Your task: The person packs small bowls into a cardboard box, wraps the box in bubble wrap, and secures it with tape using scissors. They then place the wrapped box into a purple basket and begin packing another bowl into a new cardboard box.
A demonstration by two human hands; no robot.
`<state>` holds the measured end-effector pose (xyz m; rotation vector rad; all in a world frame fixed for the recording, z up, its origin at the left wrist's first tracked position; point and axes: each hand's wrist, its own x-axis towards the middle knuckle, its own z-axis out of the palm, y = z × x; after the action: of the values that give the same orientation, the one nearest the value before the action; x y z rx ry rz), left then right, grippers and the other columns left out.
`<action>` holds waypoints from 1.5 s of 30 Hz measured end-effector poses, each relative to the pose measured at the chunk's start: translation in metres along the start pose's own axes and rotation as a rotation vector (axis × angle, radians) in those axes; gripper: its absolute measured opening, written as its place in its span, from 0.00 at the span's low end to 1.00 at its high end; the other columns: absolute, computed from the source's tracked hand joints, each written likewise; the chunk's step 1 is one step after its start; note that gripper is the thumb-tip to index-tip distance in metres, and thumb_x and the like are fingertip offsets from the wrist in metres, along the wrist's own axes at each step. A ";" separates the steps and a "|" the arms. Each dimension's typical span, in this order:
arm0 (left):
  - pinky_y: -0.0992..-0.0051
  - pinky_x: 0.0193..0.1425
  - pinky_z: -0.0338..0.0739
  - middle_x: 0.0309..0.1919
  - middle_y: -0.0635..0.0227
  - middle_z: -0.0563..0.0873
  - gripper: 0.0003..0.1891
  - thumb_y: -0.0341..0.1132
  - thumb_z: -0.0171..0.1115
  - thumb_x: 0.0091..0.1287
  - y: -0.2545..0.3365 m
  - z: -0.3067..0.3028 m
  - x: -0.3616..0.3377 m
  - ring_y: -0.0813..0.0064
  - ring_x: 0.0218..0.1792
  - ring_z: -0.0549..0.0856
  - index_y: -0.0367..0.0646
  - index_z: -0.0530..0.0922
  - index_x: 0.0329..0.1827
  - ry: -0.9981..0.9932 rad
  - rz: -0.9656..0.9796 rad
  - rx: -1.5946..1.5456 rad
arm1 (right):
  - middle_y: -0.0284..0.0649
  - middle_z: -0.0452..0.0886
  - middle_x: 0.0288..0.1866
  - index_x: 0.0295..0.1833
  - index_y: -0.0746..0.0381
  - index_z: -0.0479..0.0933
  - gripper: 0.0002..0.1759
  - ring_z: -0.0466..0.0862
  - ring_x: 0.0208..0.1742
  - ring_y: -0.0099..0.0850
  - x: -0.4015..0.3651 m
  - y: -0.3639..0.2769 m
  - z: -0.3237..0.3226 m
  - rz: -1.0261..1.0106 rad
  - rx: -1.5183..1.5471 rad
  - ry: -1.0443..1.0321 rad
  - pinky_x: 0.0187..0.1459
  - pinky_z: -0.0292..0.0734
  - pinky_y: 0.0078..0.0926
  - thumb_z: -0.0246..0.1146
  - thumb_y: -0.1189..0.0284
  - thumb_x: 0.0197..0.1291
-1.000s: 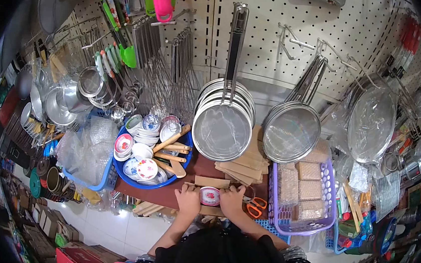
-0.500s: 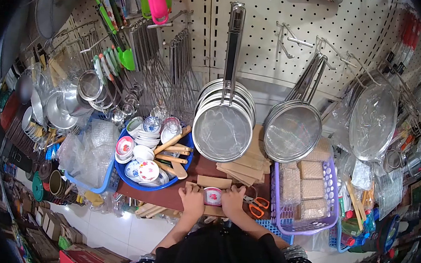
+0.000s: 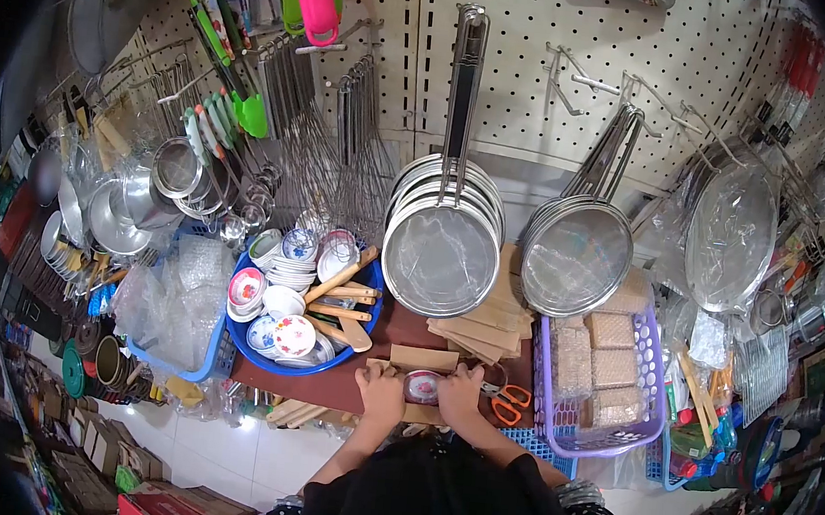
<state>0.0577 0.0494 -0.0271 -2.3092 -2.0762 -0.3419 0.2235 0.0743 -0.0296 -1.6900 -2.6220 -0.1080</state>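
A small pink-rimmed dish with a floral centre [image 3: 422,387] lies on brown cardboard [image 3: 423,360] at the front of the reddish-brown surface. My left hand [image 3: 381,391] is at the dish's left side, its fingers bent and pressed on the cardboard. On the right side my right hand [image 3: 460,393] does the same, fingers curled at the cardboard edge. What exactly the fingertips grip is too small to tell. Orange-handled scissors [image 3: 510,403] lie just right of my right hand. Behind, more cardboard pieces [image 3: 485,328] are stacked.
A blue basin [image 3: 271,364] of small dishes and wooden-handled tools stands left. A purple basket [image 3: 655,396] with bubble-wrapped packs is on the right. Strainers [image 3: 441,260] hang ahead from a pegboard [image 3: 532,13]. A light-blue basket [image 3: 212,363] holds plastic wrap at far left.
The view has shifted slightly. Both hands stay on either side of the dish, with almost no visible movement.
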 end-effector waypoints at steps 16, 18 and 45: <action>0.55 0.57 0.60 0.42 0.72 0.85 0.10 0.36 0.63 0.62 -0.013 -0.033 0.000 0.66 0.49 0.79 0.49 0.84 0.45 0.165 0.061 -0.331 | 0.29 0.86 0.33 0.35 0.53 0.85 0.06 0.76 0.50 0.32 -0.003 0.010 -0.025 -0.023 0.186 0.104 0.52 0.59 0.49 0.63 0.69 0.54; 0.57 0.57 0.60 0.42 0.73 0.85 0.11 0.37 0.63 0.63 -0.018 -0.051 -0.002 0.67 0.46 0.80 0.49 0.84 0.47 0.204 0.032 -0.418 | 0.29 0.86 0.35 0.36 0.52 0.85 0.05 0.77 0.49 0.31 0.000 0.005 -0.045 -0.018 0.285 0.172 0.52 0.59 0.46 0.64 0.68 0.55; 0.61 0.36 0.80 0.34 0.59 0.87 0.12 0.41 0.61 0.66 -0.211 -0.088 0.000 0.57 0.34 0.87 0.44 0.83 0.46 0.291 -0.357 -0.271 | 0.40 0.82 0.25 0.42 0.61 0.78 0.11 0.83 0.26 0.38 0.118 -0.190 -0.049 0.143 0.811 0.395 0.30 0.77 0.35 0.67 0.65 0.59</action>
<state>-0.1635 0.0597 0.0307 -1.8428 -2.3950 -0.9590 0.0005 0.0998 0.0170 -1.3597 -1.8557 0.4975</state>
